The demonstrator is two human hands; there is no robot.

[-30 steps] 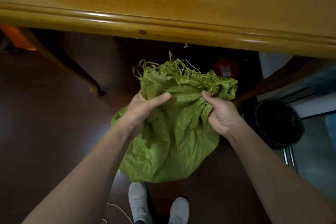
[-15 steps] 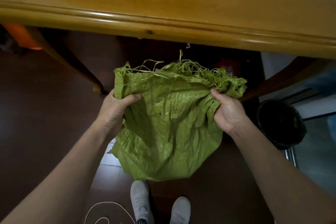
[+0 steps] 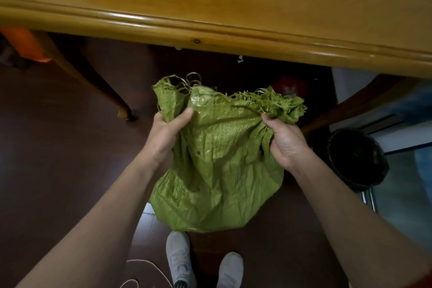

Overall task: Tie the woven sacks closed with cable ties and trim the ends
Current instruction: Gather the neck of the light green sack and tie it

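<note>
Sack (image 3: 219, 170) hangs in front of me by its mouth alone, below the table (image 3: 210, 30) edge and above my shoes (image 3: 180, 257). As far as I can tell, its bottom is clear of the floor.

My left hand (image 3: 167, 133) grips the left corner of the mouth. The thumb lies across the front and the other fingers curl round behind, so the cloth is clamped between them. My right hand (image 3: 284, 140) is a closed fist on the right side. The cloth is bunched into pleats under it, and the frayed edge (image 3: 264, 98) sprouts out above.

I hold it at both ends so the mouth stays stretched between my hands while the sack's own weight pulls the cloth straight. That way I can fold the slack across in order rather than crumple it.

I judge this to be the gathering step, early in the job. The middle of the mouth is flat and ungathered, and I see no tie or cutter anywhere.

Next I would bring the left corner over to the right fist and take the whole neck in one hand. That frees the other to fetch a tie.

The shiny weave looks slick and could slide out of a loose grip. The stray strands could also snag in the tie.
</note>
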